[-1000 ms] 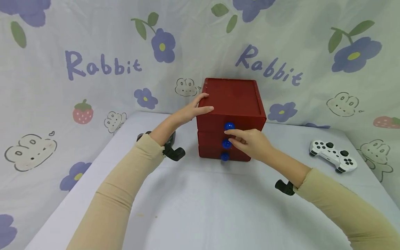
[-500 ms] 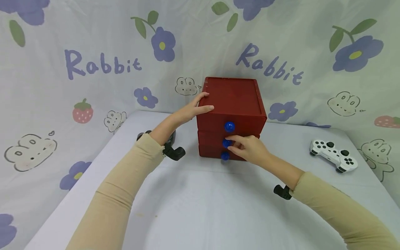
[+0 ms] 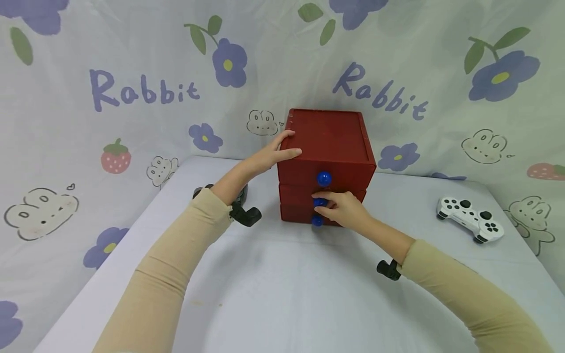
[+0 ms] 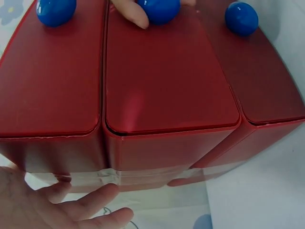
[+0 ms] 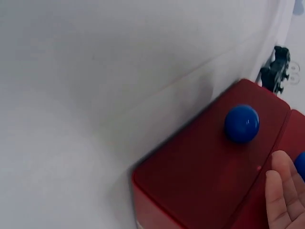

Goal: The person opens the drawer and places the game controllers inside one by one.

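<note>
A red box of three stacked drawers [image 3: 326,135] stands against the backdrop, each front with a round blue knob. My left hand [image 3: 271,156] rests on its upper left edge, thumb over the top and the other fingers along the side. In the left wrist view those fingers [image 4: 95,202] are spread and fairly straight. My right hand [image 3: 346,208] pinches the middle knob [image 4: 159,8] between thumb and fingers, which partly cover it. Above it the top knob [image 3: 324,178] is free, and the bottom knob [image 5: 242,124] shows just below the hand.
A white game controller [image 3: 470,219] lies on the white table [image 3: 273,294] at the right. Behind my left wrist is a black controller [image 5: 276,69], mostly hidden in the head view. A patterned cloth [image 3: 145,49] hangs close behind the box.
My right hand has moved down and left from between the top and middle knobs, and its fingers have closed around the middle knob. My left hand stays in place.
</note>
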The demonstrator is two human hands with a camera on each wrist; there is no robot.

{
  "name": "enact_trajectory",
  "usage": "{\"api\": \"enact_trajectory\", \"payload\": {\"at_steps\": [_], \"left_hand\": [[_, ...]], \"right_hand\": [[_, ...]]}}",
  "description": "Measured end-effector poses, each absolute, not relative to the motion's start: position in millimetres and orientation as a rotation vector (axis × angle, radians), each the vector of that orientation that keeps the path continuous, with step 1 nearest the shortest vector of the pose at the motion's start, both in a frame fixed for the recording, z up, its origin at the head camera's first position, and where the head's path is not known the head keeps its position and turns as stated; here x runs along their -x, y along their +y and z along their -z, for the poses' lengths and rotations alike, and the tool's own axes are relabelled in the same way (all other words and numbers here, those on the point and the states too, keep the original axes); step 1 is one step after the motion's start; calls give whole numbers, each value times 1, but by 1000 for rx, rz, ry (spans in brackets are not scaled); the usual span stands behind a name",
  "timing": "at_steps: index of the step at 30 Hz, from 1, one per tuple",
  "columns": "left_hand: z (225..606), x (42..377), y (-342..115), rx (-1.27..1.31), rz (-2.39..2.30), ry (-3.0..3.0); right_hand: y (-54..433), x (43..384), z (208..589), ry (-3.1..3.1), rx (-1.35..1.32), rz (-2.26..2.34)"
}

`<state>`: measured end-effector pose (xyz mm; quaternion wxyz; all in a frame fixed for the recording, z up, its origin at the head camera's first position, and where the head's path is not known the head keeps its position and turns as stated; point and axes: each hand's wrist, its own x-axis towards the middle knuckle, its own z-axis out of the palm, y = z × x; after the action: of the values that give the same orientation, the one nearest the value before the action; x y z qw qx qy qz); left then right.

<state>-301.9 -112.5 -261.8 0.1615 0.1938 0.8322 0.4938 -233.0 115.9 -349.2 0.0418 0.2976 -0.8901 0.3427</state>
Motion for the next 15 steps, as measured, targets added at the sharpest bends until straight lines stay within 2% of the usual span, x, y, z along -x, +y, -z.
{"api": "enact_trajectory", "payload": {"at_steps": [15], "left_hand": [[262, 301, -114, -566, -1410, 2373]], "right_hand": [[110, 231, 341, -2834, -852, -1099]]}}
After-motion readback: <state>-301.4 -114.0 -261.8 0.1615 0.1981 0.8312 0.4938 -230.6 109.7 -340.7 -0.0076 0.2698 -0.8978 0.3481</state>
